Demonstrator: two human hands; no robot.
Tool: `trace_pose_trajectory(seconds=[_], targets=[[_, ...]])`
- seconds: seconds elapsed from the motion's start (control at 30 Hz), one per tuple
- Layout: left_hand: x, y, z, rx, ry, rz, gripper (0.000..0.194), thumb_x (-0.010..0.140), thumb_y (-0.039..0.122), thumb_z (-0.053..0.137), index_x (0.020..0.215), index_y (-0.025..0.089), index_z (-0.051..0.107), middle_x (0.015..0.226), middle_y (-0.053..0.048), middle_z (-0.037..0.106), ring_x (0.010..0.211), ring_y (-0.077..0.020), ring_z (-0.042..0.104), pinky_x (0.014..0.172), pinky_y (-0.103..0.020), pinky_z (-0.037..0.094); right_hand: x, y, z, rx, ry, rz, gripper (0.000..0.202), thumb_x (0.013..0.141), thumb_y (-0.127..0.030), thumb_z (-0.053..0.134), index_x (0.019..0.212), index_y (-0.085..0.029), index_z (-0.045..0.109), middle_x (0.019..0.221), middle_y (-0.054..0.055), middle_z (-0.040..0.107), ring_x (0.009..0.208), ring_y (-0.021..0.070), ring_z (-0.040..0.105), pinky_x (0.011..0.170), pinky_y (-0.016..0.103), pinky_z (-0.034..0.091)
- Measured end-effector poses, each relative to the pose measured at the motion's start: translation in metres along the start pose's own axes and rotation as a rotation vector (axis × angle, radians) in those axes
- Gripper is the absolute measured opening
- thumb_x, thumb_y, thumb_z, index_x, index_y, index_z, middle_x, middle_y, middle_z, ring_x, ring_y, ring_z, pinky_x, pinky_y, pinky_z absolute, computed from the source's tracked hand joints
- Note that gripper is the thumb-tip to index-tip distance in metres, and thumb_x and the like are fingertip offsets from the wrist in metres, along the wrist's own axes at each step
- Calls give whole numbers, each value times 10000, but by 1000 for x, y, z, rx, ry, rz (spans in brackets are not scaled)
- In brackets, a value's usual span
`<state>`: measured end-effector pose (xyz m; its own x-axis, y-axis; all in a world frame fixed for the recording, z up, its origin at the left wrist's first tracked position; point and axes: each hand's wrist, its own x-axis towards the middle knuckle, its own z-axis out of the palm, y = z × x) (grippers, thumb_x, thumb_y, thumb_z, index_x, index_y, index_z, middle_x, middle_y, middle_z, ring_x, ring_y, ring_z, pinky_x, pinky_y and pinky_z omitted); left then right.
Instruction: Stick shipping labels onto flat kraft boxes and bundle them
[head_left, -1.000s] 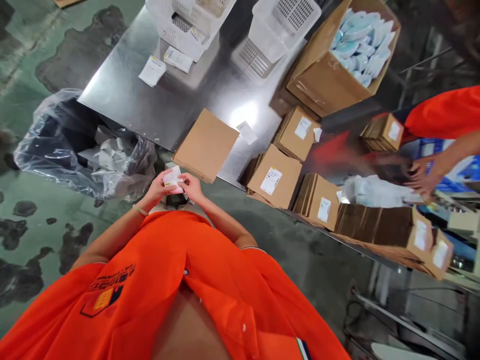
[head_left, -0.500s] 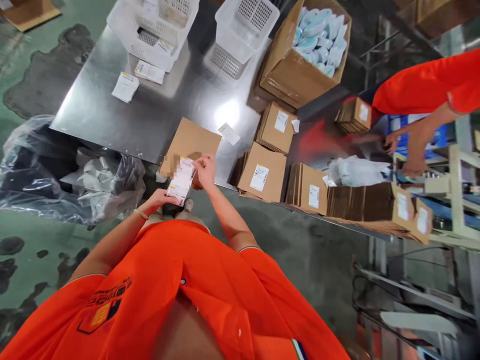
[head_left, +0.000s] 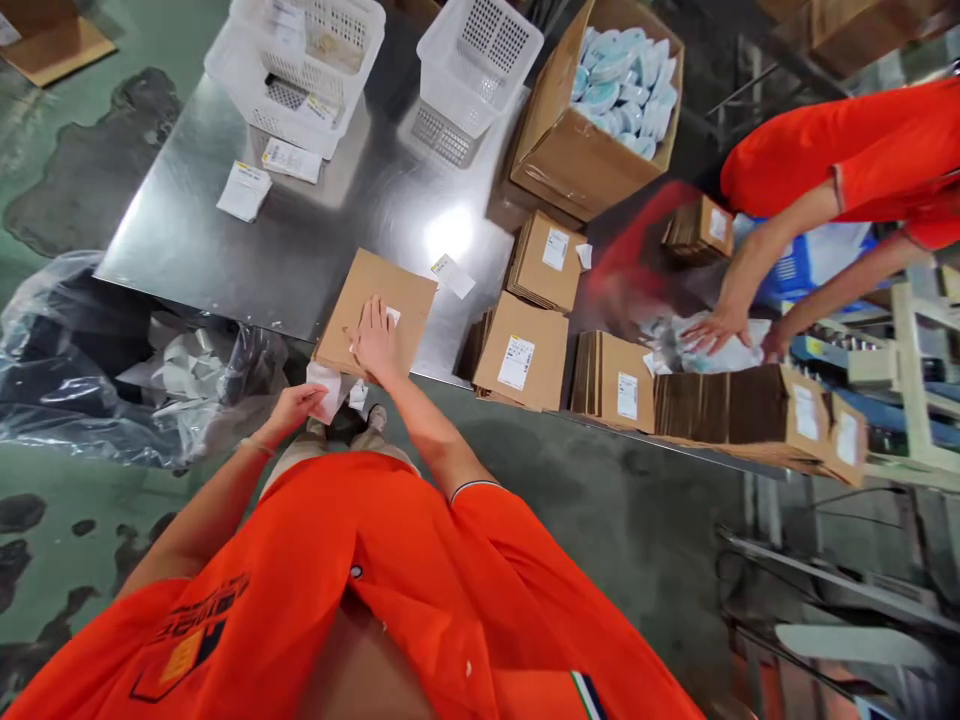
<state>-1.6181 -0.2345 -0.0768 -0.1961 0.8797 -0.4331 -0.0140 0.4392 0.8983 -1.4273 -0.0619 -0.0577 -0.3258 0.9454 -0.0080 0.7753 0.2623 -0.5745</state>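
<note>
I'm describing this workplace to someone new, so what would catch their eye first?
Probably the bright orange shirt across the bottom. Above it, the right hand lies on brown cardboard at the near edge of the steel table; the left hand holds white paper. Top right of centre, an open carton holds teal-and-white packets.

Bright orange shirt (head_left: 420,560) — dark-and-white sleeve trim (head_left: 474,484), chest emblem (head_left: 180,660) — beige trousers (head_left: 298,457), thin wristband (head_left: 259,446).

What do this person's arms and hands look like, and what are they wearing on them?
The left hand and right hand have no gloves, and both forearms are bare. A thin, pale band goes around the left wrist; none shows on the right. The short sleeves are bright orange, and the right one has a dark and white edge.
</note>
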Motion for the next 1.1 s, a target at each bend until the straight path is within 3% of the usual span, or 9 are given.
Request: trace_pose_trajectory(seconds=[0.1,0.2,0.37,0.53,0.67,0.8,0.9,1.0,1.1], targets=[[30,32,11,97,98,54,547,659,324,894,1188,199,832,1132,-101,831,1042,-301,745,950,-369,604,-4,25,-13,9,138,233,660,1089,-353,509,1660,-32,421,1783,316,292,1714,360,206,1373,613,187],[48,54,28,187,153,64,563,654,184,862,1216,181,819,1184,-129,823,1148,-339,739,1069,-413,573,-17,53,-29,86,223,491,609,1062,-297,524,1608,-34,465,1732,345,357,1659,390,328,1324,625,300],[29,54,58,138,-46,102,469,664,298,885,1117,184,840,1217,-149,818,1251,-367,717,1193,-464,503,-50,89,-60,151,220,709,368,1026,-258,539,1338,-109,664,1260,253,729,1229,366,708,1092,533,559],[3,47,54,51,-238,51,536,649,614,912,961,184,844,1083,-151,832,1091,-356,750,1083,-488,579,-90,169,-171,52,382,848,444,1074,-265,383,1372,-156,694,1217,200,736,1182,331,706,1058,491,546],[-14,47,50,-28,-278,-57,642,488,488,1021,1024,207,808,1058,-114,818,963,-317,769,934,-451,637,-111,200,-238,-109,447,1020,509,1064,-276,462,1534,-149,612,1462,276,619,1312,373,651,1067,526,518],[-33,46,57,-164,-183,-62,784,486,397,1029,1183,183,743,1073,-96,798,1008,-298,762,921,-411,627,-109,135,-174,44,308,554,483,924,-347,733,1378,-186,702,1402,210,660,1280,348,633,1026,482,535],[-34,41,55,-350,-21,-74,799,504,333,1022,1221,188,701,1069,-84,789,1012,-278,756,914,-395,619,-120,57,-77,584,-352,44,301,804,-373,847,1051,-212,785,1052,63,758,1024,254,684,876,343,552],[-24,31,40,-490,214,-207,703,624,279,994,1226,201,640,937,-41,758,852,-212,743,831,-346,616,-140,5,-9,771,-600,82,147,783,-309,798,789,-204,695,703,-42,635,732,167,592,710,263,475],[-21,20,28,-540,367,-392,604,826,383,907,1281,202,555,793,-2,696,693,-183,702,734,-325,602,-145,-14,12,793,-451,272,145,786,-254,754,899,-233,666,630,-91,569,628,139,525,650,238,429]])
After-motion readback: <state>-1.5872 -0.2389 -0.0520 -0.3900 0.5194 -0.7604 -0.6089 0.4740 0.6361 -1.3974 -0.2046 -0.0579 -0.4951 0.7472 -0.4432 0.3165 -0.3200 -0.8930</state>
